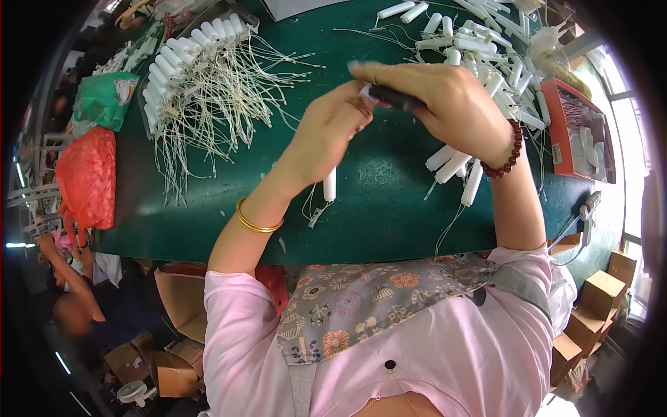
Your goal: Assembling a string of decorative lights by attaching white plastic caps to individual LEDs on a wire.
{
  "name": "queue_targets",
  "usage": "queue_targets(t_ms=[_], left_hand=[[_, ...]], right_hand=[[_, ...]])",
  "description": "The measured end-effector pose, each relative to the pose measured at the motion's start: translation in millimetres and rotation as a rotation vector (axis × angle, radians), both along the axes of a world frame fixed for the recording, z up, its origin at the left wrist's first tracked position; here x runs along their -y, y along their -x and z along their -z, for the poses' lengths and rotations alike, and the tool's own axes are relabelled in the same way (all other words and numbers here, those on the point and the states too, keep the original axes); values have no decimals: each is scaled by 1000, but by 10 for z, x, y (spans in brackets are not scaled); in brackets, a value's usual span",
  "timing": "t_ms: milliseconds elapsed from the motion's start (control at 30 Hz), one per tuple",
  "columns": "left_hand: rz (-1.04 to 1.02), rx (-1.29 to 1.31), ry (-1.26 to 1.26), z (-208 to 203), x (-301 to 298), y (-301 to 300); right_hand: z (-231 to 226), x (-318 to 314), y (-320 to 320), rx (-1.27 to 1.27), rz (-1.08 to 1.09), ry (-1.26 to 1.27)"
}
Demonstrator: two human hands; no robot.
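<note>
My left hand (323, 135) is closed around a white tube (330, 186), whose lower end shows beneath the palm. Thin white wires with a small connector (314, 221) hang by that end. The tube's upper part is hidden by my fingers. In my right hand (455, 97) is a short black-handled tool (397, 97), gripped between thumb and palm. Its pale tip meets the fingertips of my left hand; the exact contact is covered. Both hands are raised over the green table (379, 222).
To the left, a rack of white tubes (167, 62) trails many wires. Loose white tubes (479, 45) pile at the right, several near my right wrist. An orange-red box (559, 139) stands beyond them. Green (101, 101) and red (87, 177) bags line the left edge. Another person (83, 306) sits lower left.
</note>
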State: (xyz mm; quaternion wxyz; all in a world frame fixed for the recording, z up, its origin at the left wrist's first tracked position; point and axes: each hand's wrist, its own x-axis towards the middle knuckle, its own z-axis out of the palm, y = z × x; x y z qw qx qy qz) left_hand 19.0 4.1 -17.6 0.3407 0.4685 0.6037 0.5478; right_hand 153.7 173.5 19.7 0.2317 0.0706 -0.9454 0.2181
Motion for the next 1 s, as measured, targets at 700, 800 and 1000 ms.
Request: queue_targets(t_ms=[700, 800, 1000], left_hand=[[46, 650, -193, -373, 171, 275], [45, 655, -145, -318, 176, 254], [186, 1099, -26, -397, 178, 161]], right_hand=[[169, 307, 174, 336, -130, 628], [219, 350, 192, 344, -98, 707], [208, 193, 216, 366, 81, 753]])
